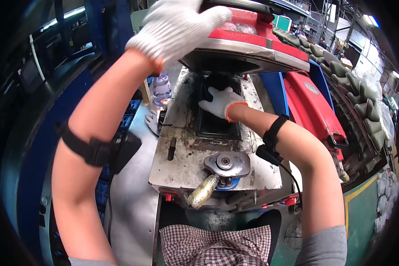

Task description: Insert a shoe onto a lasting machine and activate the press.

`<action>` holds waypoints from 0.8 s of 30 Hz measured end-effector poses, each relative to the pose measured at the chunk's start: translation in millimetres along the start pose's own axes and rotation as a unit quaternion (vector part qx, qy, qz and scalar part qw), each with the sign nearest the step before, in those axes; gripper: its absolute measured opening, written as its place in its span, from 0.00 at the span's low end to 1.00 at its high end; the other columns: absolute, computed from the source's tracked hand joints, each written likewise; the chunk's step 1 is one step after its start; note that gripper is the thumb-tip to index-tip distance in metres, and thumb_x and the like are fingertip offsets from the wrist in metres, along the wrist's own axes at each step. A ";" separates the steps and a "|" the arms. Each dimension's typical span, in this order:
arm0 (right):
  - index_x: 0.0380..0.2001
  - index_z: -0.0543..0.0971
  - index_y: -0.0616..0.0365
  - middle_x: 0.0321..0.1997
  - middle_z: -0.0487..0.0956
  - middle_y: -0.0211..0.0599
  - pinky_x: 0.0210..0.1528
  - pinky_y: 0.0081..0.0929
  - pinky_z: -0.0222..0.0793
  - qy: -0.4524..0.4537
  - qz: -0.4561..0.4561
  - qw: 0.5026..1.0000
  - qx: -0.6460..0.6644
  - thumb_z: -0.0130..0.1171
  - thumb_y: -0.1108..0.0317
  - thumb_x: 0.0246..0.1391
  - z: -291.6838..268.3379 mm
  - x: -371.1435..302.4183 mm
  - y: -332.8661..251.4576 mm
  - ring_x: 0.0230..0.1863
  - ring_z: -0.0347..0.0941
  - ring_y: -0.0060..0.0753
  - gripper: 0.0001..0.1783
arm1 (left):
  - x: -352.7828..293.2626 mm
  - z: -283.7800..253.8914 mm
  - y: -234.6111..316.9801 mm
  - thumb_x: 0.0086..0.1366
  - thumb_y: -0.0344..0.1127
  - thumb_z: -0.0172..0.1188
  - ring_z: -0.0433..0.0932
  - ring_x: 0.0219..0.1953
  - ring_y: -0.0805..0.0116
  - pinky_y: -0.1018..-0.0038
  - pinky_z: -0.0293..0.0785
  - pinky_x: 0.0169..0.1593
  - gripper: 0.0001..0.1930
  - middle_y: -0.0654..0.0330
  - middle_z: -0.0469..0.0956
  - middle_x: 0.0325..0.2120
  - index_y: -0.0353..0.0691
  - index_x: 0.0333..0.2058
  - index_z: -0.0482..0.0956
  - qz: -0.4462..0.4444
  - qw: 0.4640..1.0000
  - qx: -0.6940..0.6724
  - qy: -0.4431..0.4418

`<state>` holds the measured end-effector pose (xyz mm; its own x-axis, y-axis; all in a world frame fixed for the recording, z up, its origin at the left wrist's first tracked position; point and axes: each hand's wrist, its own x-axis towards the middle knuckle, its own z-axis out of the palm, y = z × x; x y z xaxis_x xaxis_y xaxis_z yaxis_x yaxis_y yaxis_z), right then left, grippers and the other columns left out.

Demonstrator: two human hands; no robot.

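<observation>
While your right hand (221,103) reaches into the black mould (218,126), its fingers are spread apart and its back is turned upward; how firmly it presses there, one cannot tell. Your left hand (177,29) is raised at the red lid (275,48), with the thumb stretched out to the right across its top. Because the other fingers run out at the upper edge of the view, one cannot tell if this hand is clamped on the lid.

On the red casing (303,111) to the right there is an oval, pale label (311,88), and its writing is too small to be read.

The mould lies on the worn metal tabletop (181,131) before you, and its far part is under the lifted lid. Its long axis runs away from you, almost straight, and its short near edge faces you. Between the mould and you is a rounded metal plate (240,165), whose wrapped handle (202,193) points toward you and to your left. To the left of the tabletop stand a clear plastic bottle (162,88) and, nearer to you, a grey glove (151,123).
</observation>
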<state>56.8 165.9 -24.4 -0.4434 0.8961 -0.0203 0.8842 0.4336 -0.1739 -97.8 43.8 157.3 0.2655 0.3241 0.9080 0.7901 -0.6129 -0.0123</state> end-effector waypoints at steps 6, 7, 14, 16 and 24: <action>0.77 0.64 0.51 0.71 0.63 0.81 0.67 0.49 0.72 -0.001 0.001 1.000 0.010 0.51 0.24 0.58 -4.6 -15.1 -1.8 0.65 0.73 0.71 0.55 | 58.9 20.5 8.5 0.68 0.51 0.59 0.80 0.56 0.41 0.55 0.75 0.60 0.29 0.39 0.79 0.56 0.34 0.59 0.76 0.008 0.979 0.082 -0.186; 0.76 0.65 0.51 0.71 0.63 0.79 0.67 0.49 0.72 0.006 0.003 1.000 0.010 0.51 0.24 0.59 -6.4 -22.2 0.0 0.64 0.74 0.69 0.54 | 66.9 17.2 11.2 0.68 0.51 0.59 0.81 0.55 0.41 0.55 0.76 0.58 0.28 0.40 0.80 0.55 0.34 0.57 0.76 -0.022 0.968 0.071 -0.239; 0.48 0.84 0.57 0.43 0.83 0.46 0.53 0.45 0.77 0.238 -0.268 0.920 0.159 0.61 0.54 0.65 -10.7 -177.7 49.6 0.46 0.82 0.51 0.19 | 41.8 31.5 28.0 0.73 0.57 0.56 0.83 0.44 0.43 0.55 0.78 0.50 0.22 0.45 0.83 0.38 0.44 0.47 0.82 -0.023 0.954 0.115 -0.277; 0.45 0.85 0.57 0.36 0.83 0.41 0.50 0.42 0.78 0.218 -0.310 0.897 0.229 0.62 0.61 0.65 5.9 -235.6 62.9 0.42 0.82 0.48 0.13 | 25.1 42.1 31.1 0.71 0.59 0.57 0.83 0.43 0.43 0.55 0.77 0.49 0.23 0.45 0.84 0.36 0.43 0.45 0.83 -0.065 0.936 0.054 -0.341; 0.73 0.67 0.56 0.61 0.80 0.35 0.50 0.24 0.77 -0.393 -0.059 0.637 0.661 0.58 0.49 0.70 121.7 -283.3 8.6 0.53 0.79 0.26 0.36 | -41.1 71.9 75.8 0.69 0.59 0.57 0.76 0.22 0.70 0.68 0.72 0.30 0.25 0.59 0.78 0.20 0.39 0.36 0.84 -0.269 0.752 -0.135 -0.587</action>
<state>172.1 -95.8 -139.9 -0.8905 0.3160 -0.3273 0.1730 -0.4302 -0.8860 -9.1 35.8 88.9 0.3773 0.8930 -0.2454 0.8589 -0.2383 0.4534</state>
